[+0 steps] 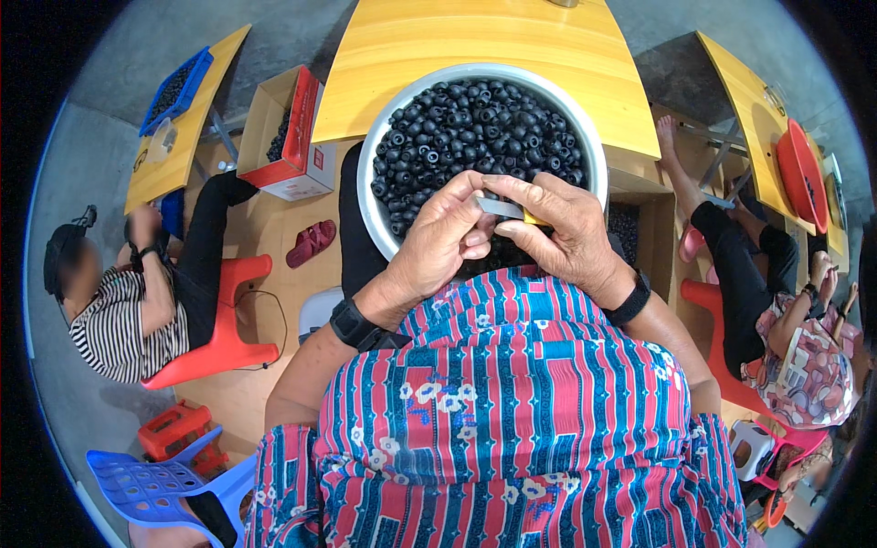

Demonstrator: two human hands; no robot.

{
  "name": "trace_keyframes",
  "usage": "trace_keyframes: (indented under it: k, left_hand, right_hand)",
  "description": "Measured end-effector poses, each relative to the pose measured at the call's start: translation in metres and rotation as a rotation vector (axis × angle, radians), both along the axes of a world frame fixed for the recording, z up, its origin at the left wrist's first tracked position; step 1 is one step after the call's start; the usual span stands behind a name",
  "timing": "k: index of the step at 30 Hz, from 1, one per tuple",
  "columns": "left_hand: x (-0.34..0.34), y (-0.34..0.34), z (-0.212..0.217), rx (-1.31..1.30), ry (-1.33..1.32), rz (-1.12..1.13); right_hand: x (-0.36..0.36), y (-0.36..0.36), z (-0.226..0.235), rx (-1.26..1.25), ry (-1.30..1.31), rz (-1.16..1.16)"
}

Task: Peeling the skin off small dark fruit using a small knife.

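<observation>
A large metal basin (368, 155) in front of me is filled with small black rounded parts (475, 119), many with a hole through them. Over its near rim, my two hands meet. My right hand (571, 228) is closed around a small knife (501, 208) with a short grey blade and a yellow handle, the blade pointing left. My left hand (434, 233) is closed in a pinch at the blade's tip. Whatever sits between its thumb and forefinger is mostly hidden; only a dark bit shows there.
Beyond the basin stands a yellow wooden table (484, 32). To the left are a red carton (290, 137) of black parts and a dark red slipper (311, 243). People sit on red stools at both sides, beside tables holding a blue crate (176, 91) and a red basin (802, 178).
</observation>
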State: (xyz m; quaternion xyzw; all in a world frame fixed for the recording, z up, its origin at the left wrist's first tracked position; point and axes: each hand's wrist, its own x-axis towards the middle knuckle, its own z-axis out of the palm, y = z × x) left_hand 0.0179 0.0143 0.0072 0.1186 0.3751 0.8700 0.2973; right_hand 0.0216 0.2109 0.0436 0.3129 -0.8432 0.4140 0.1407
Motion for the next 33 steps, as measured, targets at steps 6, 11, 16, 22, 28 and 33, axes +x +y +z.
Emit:
trace_keyframes:
  k: [6, 11, 16, 22, 28, 33]
  left_hand:
    - [0.000, 0.001, -0.002, 0.101, -0.067, 0.017]
    - [-0.001, 0.001, -0.001, 0.142, -0.105, 0.036]
    - [0.000, 0.001, -0.001, 0.042, -0.096, 0.138]
    - [0.000, -0.002, 0.007, -0.071, 0.091, 0.109]
    - [-0.001, -0.002, 0.007, -0.154, 0.258, 0.083]
    - [0.001, -0.002, 0.009, -0.181, 0.252, 0.058]
  right_hand:
    - [0.001, -0.002, 0.002, 0.106, 0.131, -0.016]
    - [0.001, -0.003, 0.001, 0.106, 0.150, -0.016]
    - [0.002, -0.001, 0.005, 0.109, 0.141, 0.009]
    - [0.000, 0.003, 0.003, 0.094, 0.123, -0.054]
    - [0.001, 0.001, 0.004, 0.103, 0.125, -0.076]
    - [0.001, 0.002, 0.004, 0.118, 0.132, -0.093]
